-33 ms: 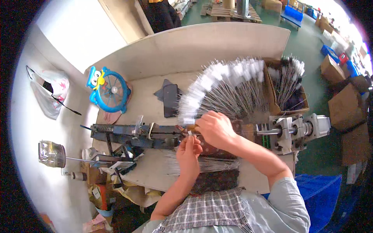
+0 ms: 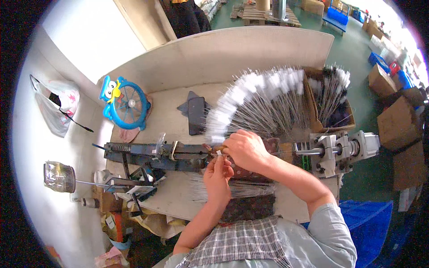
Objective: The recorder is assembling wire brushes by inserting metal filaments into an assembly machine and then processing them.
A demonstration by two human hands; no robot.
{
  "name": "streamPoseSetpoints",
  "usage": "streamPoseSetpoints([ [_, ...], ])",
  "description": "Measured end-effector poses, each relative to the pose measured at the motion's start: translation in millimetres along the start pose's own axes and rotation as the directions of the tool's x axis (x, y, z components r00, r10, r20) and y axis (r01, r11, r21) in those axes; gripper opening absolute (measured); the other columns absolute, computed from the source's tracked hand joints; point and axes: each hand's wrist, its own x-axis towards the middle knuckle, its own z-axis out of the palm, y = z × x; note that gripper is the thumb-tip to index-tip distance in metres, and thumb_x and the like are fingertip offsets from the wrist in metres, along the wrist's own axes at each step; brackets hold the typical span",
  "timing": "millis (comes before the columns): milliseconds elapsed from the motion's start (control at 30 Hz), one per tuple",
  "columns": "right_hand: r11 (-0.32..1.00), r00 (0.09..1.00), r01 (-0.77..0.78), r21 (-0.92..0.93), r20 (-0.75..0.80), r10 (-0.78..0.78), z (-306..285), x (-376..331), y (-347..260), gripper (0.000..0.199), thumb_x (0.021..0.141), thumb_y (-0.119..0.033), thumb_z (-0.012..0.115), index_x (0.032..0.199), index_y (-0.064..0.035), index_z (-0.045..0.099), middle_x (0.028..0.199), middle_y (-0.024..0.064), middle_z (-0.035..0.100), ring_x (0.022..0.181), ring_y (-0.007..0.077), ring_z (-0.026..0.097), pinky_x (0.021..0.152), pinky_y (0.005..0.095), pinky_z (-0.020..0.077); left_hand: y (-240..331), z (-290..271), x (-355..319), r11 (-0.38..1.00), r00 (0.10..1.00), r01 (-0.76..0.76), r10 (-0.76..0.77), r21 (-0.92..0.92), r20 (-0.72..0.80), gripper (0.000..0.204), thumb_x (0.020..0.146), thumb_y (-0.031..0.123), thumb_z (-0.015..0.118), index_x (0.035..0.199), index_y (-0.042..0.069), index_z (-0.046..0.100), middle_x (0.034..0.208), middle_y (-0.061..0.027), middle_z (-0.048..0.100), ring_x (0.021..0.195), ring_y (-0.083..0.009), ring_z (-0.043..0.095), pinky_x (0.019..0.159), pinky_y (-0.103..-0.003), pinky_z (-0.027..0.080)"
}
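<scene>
My left hand [image 2: 217, 176] pinches a small white piece [image 2: 219, 152] between thumb and fingertips, beside the middle of the bench machine [image 2: 183, 156]. Just above and to the right, my right hand [image 2: 243, 148] is closed, its fingertips by a small brownish-yellow part [image 2: 220, 147]; what it grips is hidden under the fingers. Beyond the hands fan out many wire-stemmed brushes with white bristle heads [image 2: 250, 85]. Loose thin wires [image 2: 250, 190] lie nearer me, under and beside my left wrist.
A cardboard box [image 2: 315, 107] of more brushes stands at the back right. The machine's shaft and motor end [image 2: 344, 151] is at the right. A dark phone [image 2: 195, 116] and a blue cartoon-shaped fan [image 2: 129, 105] are at the left. A low board [image 2: 223, 51] edges the table's back.
My right hand has shifted very slightly toward me. My left hand keeps its pinch on the white piece in nearly the same place.
</scene>
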Motion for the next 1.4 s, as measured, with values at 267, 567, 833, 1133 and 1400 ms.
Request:
streamPoseSetpoints([
  [267, 0.919, 0.980, -0.184, 0.349, 0.132, 0.146, -14.1, 1.6, -10.0, 0.021, 0.077, -0.023, 0.058, 0.085, -0.0059, 0.067, 0.080, 0.0104, 0.064, 0.079, 0.0292, 0.060, 0.071, 0.0374, 0.0477, -1.2, -19.2, 3.2, 0.997, 0.980, -0.035, 0.022, 0.064, 0.197, 0.029, 0.094, 0.031, 0.047, 0.086, 0.004, 0.055, 0.071, -0.0038, 0.057, 0.057, -0.0105, 0.052, 0.051, -0.021, 0.041],
  [567, 0.986, 0.991, -0.116, 0.124, -0.058, 0.124, -13.7, -3.9, -37.0, 0.032, 0.067, -0.024, 0.070, 0.094, -0.0060, 0.065, 0.089, 0.0061, 0.063, 0.087, 0.0246, 0.057, 0.074, 0.0377, 0.0454, 0.1, -17.5, 9.4, 0.930, 0.980, 0.186, -0.152, -0.315, 0.130, 0.041, 0.094, 0.042, 0.040, 0.105, 0.004, 0.050, 0.098, -0.0077, 0.059, 0.095, -0.0186, 0.056, 0.086, -0.034, 0.042],
  [833, 0.999, 0.956, -0.009, 0.054, -0.292, 0.025, -6.8, -12.0, -33.9, 0.026, 0.065, -0.021, 0.070, 0.089, -0.0133, 0.067, 0.089, -0.0015, 0.062, 0.090, 0.0187, 0.055, 0.077, 0.0340, 0.0415, -2.8, -12.3, 9.6, 0.939, 0.985, 0.156, -0.126, -0.306, 0.116, 0.020, 0.089, 0.025, 0.051, 0.091, 0.005, 0.054, 0.087, -0.0038, 0.058, 0.085, -0.0131, 0.058, 0.078, -0.026, 0.047],
  [1133, 0.998, 0.955, 0.056, 0.041, -0.294, -0.041, -8.3, -24.3, -18.4, 0.019, 0.067, -0.022, 0.065, 0.085, -0.0174, 0.067, 0.087, -0.0033, 0.061, 0.092, 0.0181, 0.053, 0.078, 0.0340, 0.0407, -3.1, -7.5, 4.0, 0.959, 0.997, 0.052, -0.033, -0.278, 0.070, 0.006, 0.087, 0.006, 0.052, 0.090, 0.001, 0.052, 0.090, -0.0064, 0.058, 0.080, -0.0123, 0.058, 0.077, -0.028, 0.046],
  [1400, 0.996, 0.975, 0.023, 0.091, -0.222, -0.002, -8.8, -16.4, -28.7, 0.025, 0.064, -0.021, 0.071, 0.089, -0.0144, 0.069, 0.090, 0.0000, 0.062, 0.092, 0.0200, 0.055, 0.076, 0.0336, 0.0434, -1.8, -5.6, 4.7, 0.943, 0.997, 0.075, -0.061, -0.326, 0.054, 0.006, 0.085, 0.008, 0.054, 0.090, 0.006, 0.052, 0.090, -0.0032, 0.059, 0.081, -0.0114, 0.056, 0.076, -0.027, 0.043],
])
